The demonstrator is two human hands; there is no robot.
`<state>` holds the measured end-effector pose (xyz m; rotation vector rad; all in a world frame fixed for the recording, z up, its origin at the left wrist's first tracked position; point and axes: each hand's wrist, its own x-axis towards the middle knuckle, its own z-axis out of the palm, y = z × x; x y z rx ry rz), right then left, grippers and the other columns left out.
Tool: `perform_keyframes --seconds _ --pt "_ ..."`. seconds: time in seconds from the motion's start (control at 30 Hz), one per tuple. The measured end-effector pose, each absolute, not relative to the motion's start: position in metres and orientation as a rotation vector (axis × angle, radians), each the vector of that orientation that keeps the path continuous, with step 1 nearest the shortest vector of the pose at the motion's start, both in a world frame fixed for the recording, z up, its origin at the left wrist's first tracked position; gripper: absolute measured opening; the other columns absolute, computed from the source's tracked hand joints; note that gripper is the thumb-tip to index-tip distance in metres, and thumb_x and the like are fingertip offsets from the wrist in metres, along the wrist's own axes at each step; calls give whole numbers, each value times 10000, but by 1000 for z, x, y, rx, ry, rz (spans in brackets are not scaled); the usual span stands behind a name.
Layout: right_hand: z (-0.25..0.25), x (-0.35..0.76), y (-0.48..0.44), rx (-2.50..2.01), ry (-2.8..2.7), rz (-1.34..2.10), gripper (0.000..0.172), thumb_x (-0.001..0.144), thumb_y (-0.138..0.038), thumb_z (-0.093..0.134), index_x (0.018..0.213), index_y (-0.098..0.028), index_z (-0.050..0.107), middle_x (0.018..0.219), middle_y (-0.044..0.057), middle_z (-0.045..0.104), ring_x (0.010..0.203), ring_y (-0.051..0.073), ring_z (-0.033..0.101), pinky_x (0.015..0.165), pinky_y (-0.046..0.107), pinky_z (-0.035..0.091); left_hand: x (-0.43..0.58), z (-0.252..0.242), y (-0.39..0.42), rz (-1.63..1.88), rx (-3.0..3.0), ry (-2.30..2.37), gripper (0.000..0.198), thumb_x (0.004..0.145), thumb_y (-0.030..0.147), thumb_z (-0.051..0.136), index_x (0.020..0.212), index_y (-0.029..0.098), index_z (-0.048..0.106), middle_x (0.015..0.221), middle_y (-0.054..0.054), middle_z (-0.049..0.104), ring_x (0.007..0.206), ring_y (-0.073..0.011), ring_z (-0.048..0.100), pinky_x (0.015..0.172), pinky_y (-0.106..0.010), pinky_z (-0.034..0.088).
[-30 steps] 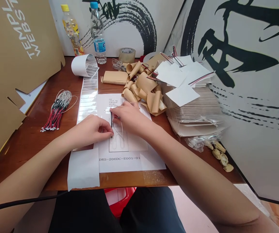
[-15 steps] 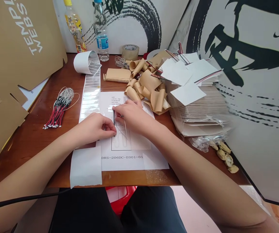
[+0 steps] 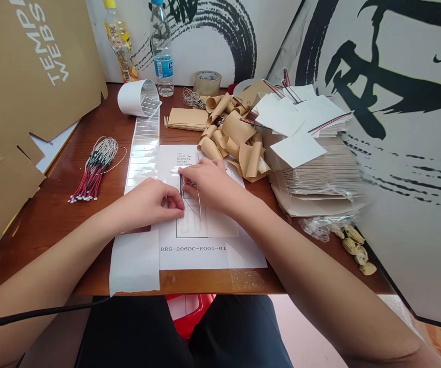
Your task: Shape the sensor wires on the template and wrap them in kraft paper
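My left hand and my right hand meet over a printed white sheet marked DRS-206DC-E001-01. Between them stands a narrow black strip, held by my left fingertips against the sheet. A thin wire loop runs down from it over a drawn outline. My right fingers pinch the wire near the strip's top end, hiding that join. A glossy film covers part of the sheet, and a white paper strip hangs over the table's front edge below my left wrist.
A bundle of red and black wires lies left on the wooden table. A strip of labels runs back to its roll. Curled kraft paper, stacked sheets, bottles, tape and shells stand behind and right. Cardboard rises at left.
Both hands stay at the wire with little visible movement. The whole scene has shifted slightly in the view as my head moved.
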<state>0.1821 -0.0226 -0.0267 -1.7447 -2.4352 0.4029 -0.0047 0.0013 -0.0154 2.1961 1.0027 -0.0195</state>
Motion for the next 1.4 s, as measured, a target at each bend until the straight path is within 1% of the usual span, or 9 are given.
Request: perform_keyframes --seconds 0.17,0.3,0.37,0.47,0.53,0.6,0.97,1.17,1.4 --pt "-24 181 -23 -1777 -2454 405 169 1014 -191 552 1117 -145 678 1172 111 749 1085 289 534 872 400 266 -8 -15 6 6 2191 950 282 866 429 604 843 204 774 642 15 683 577 -129 567 563 -266 427" --pt "-24 181 -23 -1765 -2443 389 138 999 -176 556 1057 -161 680 1109 109 752 1051 283 536 847 389 266 -8 -20 9 201 2193 1051 231 809 426 691 822 195 712 711 0 694 648 -152 610 604 -281 465" --pt "-24 181 -23 -1760 -2441 396 130 997 -167 552 1029 -164 678 1069 108 751 1042 285 537 848 390 270 -7 -24 10 346 2293 1088 267 774 393 731 934 183 695 889 -35 733 794 -185 655 723 -315 513" --pt "-25 180 -23 -1757 -2451 408 121 997 -158 553 1017 -154 673 1055 114 749 1053 296 541 849 396 275 -7 -31 13 502 2422 1061 539 837 394 688 1316 164 597 1281 -109 704 1147 -254 645 997 -405 496" --pt "-25 180 -23 -1744 -2461 394 122 1000 -158 549 993 -150 670 1051 118 748 1043 296 546 839 395 277 -7 -36 15 497 2460 1036 605 917 415 607 1462 177 498 1400 -119 663 1278 -272 601 1104 -454 438" --pt "-26 180 -23 -1739 -2460 376 128 998 -152 543 966 -153 667 1037 119 747 1017 289 550 834 392 279 -7 -41 19 446 2504 1022 612 932 411 601 1490 192 480 1455 -121 637 1334 -287 579 1154 -482 397" --pt "-26 177 -27 -1766 -2461 347 128 974 -117 551 969 -147 675 1043 125 751 1043 291 564 884 404 304 -6 -48 24 522 2383 1031 686 849 419 724 1451 129 570 1455 -137 652 1346 -284 613 1177 -448 433" --pt "-18 181 -27 -1757 -2456 380 176 956 -113 548 891 -145 709 967 122 756 946 256 599 803 359 330 -6 -45 24 432 2419 1067 526 864 388 685 1354 199 663 1404 -74 696 1327 -276 618 1164 -456 437" --pt "-24 182 -26 -1702 -2419 410 164 967 -110 540 879 -169 665 1019 90 757 1024 266 578 833 365 305 -7 -50 24 556 2343 1023 672 842 354 714 1455 134 550 1407 -100 693 1339 -256 617 1176 -418 427"
